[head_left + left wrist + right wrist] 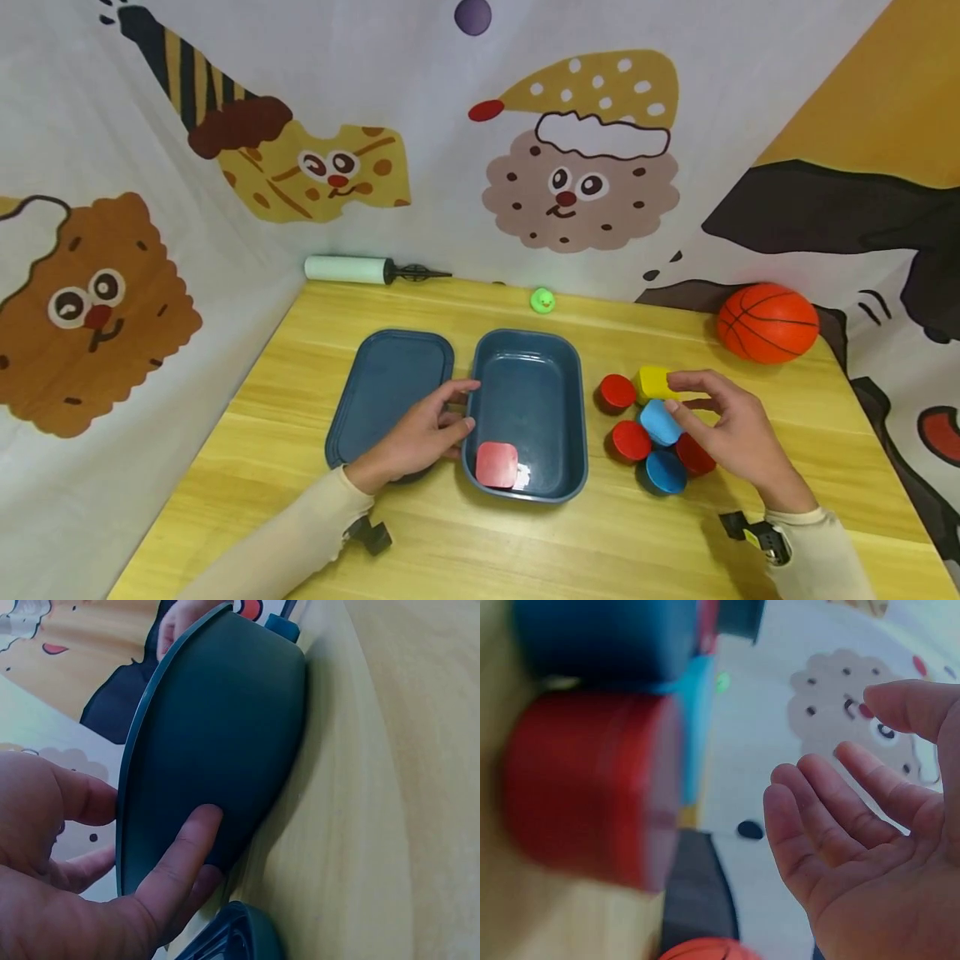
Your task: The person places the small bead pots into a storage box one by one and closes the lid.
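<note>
A dark blue-grey rectangular box (531, 400) with rounded corners stands in the middle of the table. Inside, at its near left corner, lies a pinkish-red rounded-square piece (497, 464). My left hand (427, 433) holds the box's left wall, with some fingertips over the rim and others on the outer wall (225, 727). Above a cluster of coloured pieces hovers my right hand (731, 425), fingers loosely bent, with nothing in the palm (877, 877). Nearest it are a light blue piece (660, 423), a yellow piece (654, 383) and a dark red piece (695, 455).
Left of the box lies its matching flat lid (390, 383). More red pieces (631, 441) and a blue round piece (664, 472) belong to the cluster. Along the back are a hand pump (348, 269), a green toy duck (542, 301) and an orange basketball (767, 323), before a printed cloth.
</note>
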